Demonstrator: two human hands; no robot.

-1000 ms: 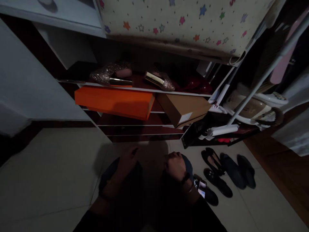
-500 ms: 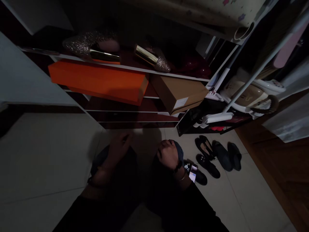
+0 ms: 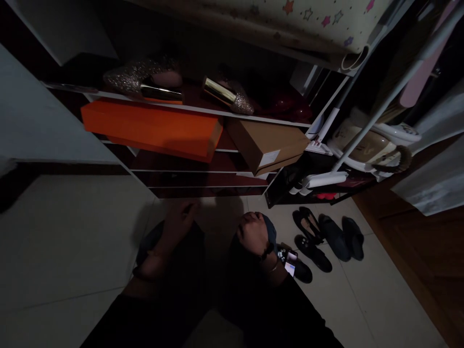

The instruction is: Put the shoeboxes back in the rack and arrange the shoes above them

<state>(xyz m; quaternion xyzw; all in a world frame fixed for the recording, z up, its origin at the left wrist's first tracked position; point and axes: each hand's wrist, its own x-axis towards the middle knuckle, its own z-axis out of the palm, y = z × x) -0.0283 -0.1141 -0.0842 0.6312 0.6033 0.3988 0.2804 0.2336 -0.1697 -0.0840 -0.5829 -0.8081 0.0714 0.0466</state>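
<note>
In dim light, my left hand [image 3: 177, 222] rests over my left knee, its fingers loosely curled with nothing visible in them. My right hand [image 3: 253, 233] lies on my right knee as a closed fist, a dark band round its wrist. Ahead of both stands a shoe rack. An orange box [image 3: 152, 128] juts out from one of its shelves, with a brown cardboard box [image 3: 275, 145] to the right. On the shelf above are a glittery high-heeled shoe [image 3: 125, 77] and a second glittery heel [image 3: 242, 103], both with gold heels. Neither hand touches the boxes or shoes.
Several black shoes [image 3: 335, 237] are on the tiled floor at right. A lit phone [image 3: 290, 263] lies by my right forearm. A pale pole [image 3: 380, 106] leans beside a beige handled container [image 3: 366, 142]. Star-patterned cloth [image 3: 326, 21] covers the top; a wooden door [image 3: 424, 256] is at far right.
The view has tilted slightly upward, so the rack and boxes sit a little lower and more of the star-patterned cloth shows. Both hands stay on the knees, almost unmoved.
</note>
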